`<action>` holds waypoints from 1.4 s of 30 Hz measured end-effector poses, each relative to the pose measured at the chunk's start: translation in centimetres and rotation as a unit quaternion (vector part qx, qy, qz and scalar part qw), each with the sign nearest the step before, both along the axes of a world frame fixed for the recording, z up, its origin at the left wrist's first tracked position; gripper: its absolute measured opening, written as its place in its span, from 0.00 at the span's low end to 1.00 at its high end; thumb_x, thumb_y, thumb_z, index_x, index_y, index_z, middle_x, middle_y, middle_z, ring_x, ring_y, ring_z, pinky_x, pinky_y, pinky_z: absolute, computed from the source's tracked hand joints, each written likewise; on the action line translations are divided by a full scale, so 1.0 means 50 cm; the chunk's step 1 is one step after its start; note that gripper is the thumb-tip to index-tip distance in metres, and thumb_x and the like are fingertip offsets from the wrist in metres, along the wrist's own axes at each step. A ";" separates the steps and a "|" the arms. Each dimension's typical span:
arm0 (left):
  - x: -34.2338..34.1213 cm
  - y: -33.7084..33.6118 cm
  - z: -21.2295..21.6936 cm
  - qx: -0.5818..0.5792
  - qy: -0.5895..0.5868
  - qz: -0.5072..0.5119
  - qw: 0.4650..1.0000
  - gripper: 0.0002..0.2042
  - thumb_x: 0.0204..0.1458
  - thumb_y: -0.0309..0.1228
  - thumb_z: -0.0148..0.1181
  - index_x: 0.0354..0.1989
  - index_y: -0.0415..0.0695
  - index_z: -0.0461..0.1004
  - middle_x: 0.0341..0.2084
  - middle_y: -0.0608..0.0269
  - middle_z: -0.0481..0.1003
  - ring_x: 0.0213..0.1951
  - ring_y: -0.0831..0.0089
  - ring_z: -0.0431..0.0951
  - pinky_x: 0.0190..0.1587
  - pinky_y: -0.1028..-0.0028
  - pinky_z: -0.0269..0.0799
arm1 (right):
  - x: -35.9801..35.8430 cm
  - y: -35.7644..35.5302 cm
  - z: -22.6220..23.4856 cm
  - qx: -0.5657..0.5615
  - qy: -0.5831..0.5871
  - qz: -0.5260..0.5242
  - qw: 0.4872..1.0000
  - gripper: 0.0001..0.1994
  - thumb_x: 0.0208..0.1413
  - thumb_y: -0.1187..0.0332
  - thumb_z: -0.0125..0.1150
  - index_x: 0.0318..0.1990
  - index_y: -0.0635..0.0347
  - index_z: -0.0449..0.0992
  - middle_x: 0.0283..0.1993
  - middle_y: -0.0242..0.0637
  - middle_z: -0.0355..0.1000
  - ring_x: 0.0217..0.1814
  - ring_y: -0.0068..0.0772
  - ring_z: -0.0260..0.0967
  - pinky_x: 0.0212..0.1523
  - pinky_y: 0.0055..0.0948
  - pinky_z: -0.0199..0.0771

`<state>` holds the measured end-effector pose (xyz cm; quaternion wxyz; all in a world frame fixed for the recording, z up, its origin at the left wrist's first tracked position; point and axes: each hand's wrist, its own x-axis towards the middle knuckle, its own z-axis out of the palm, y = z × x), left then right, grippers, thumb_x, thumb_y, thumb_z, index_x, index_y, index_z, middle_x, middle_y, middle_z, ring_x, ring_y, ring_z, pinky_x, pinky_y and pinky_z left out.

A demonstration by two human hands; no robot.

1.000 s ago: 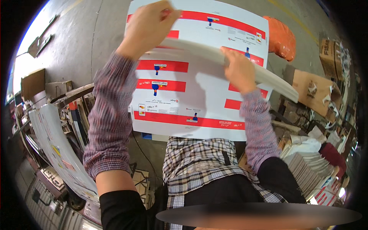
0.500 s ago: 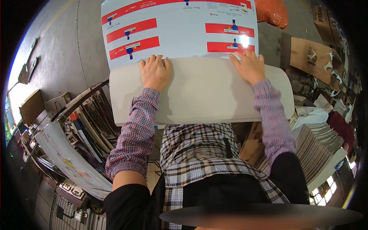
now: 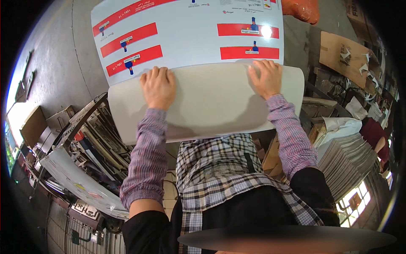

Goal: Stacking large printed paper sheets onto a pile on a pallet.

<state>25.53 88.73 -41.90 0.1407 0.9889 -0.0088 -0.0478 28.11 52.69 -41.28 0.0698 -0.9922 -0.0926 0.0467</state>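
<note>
A large cardboard sheet spreads in front of me. Its far part is glossy white with red bands and small blue figures (image 3: 190, 40); nearer me lies a plain beige panel (image 3: 211, 101) with rounded corners, its near edge at my waist. Whether the panel is the same sheet curled over or a separate piece, I cannot tell. My left hand (image 3: 158, 88) is curled over the panel's far edge on the left, fingertips by the printed face. On the right, my right hand (image 3: 267, 79) hooks its fingers over that edge, thumb spread to the left. Both hands' undersides are hidden.
At left stands a rack (image 3: 103, 139) packed with upright boards, a white printed sheet (image 3: 80, 178) leaning there. A stack of grey boards (image 3: 349, 158) lies at right, near a person's dark red sleeve (image 3: 372, 133). Farther off are a brown carton (image 3: 344, 59) and an orange sack (image 3: 302, 10).
The sheet and beige panel have shifted left and tilted slightly, both hands moving left with them. My right hand's fingers have closed down onto the edge. More of the person at right shows.
</note>
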 end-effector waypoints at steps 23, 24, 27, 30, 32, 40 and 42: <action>-0.127 0.357 0.165 0.018 0.209 0.305 0.929 0.35 0.57 0.65 0.44 0.38 0.36 0.68 0.28 0.47 0.73 0.34 0.53 0.75 0.39 0.59 0.68 | -0.111 -0.360 0.191 0.058 0.250 -0.386 0.886 0.35 0.57 0.43 0.58 0.58 0.69 0.66 0.50 0.55 0.69 0.54 0.53 0.67 0.56 0.41 0.65; -0.107 0.379 0.170 0.011 0.242 0.275 0.931 0.28 0.58 0.56 0.54 0.42 0.36 0.70 0.29 0.52 0.75 0.32 0.62 0.75 0.35 0.65 0.69 | -0.098 -0.365 0.201 0.138 0.310 -0.371 0.864 0.36 0.57 0.43 0.59 0.57 0.72 0.66 0.48 0.55 0.71 0.52 0.50 0.68 0.55 0.37 0.66; -0.079 0.382 0.183 -0.253 0.171 0.298 0.904 0.23 0.56 0.42 0.63 0.51 0.36 0.70 0.33 0.56 0.77 0.33 0.70 0.76 0.35 0.72 0.71 | -0.092 -0.403 0.195 0.264 0.249 -0.389 0.847 0.35 0.56 0.46 0.63 0.55 0.74 0.67 0.45 0.49 0.72 0.49 0.40 0.70 0.53 0.31 0.67; 0.015 0.337 0.229 -0.422 0.146 0.395 0.803 0.25 0.52 0.28 0.65 0.58 0.37 0.66 0.36 0.54 0.78 0.37 0.72 0.79 0.39 0.75 0.75 | 0.044 -0.312 0.216 0.334 0.187 -0.425 0.820 0.35 0.52 0.50 0.68 0.54 0.75 0.68 0.49 0.46 0.72 0.49 0.36 0.69 0.53 0.30 0.67; 0.081 0.333 0.163 -0.523 0.097 0.443 0.722 0.23 0.50 0.21 0.62 0.56 0.35 0.66 0.37 0.52 0.77 0.38 0.67 0.79 0.39 0.72 0.77 | 0.127 -0.309 0.139 0.325 0.130 -0.456 0.818 0.35 0.50 0.51 0.69 0.55 0.74 0.68 0.49 0.47 0.72 0.48 0.35 0.69 0.52 0.30 0.68; 0.286 0.367 -0.167 -0.469 -0.156 0.612 0.618 0.17 0.38 0.12 0.59 0.40 0.37 0.71 0.30 0.57 0.74 0.29 0.63 0.76 0.28 0.66 0.76 | 0.320 -0.322 -0.099 0.288 -0.019 -0.600 0.746 0.41 0.43 0.47 0.71 0.54 0.76 0.68 0.58 0.55 0.68 0.55 0.49 0.69 0.58 0.38 0.66; 0.316 0.362 -0.199 -0.459 -0.172 0.631 0.602 0.16 0.38 0.12 0.57 0.39 0.37 0.72 0.30 0.56 0.75 0.28 0.62 0.76 0.27 0.66 0.76 | 0.344 -0.299 -0.119 0.244 -0.021 -0.631 0.736 0.42 0.42 0.45 0.70 0.55 0.76 0.67 0.59 0.57 0.67 0.56 0.52 0.68 0.58 0.39 0.66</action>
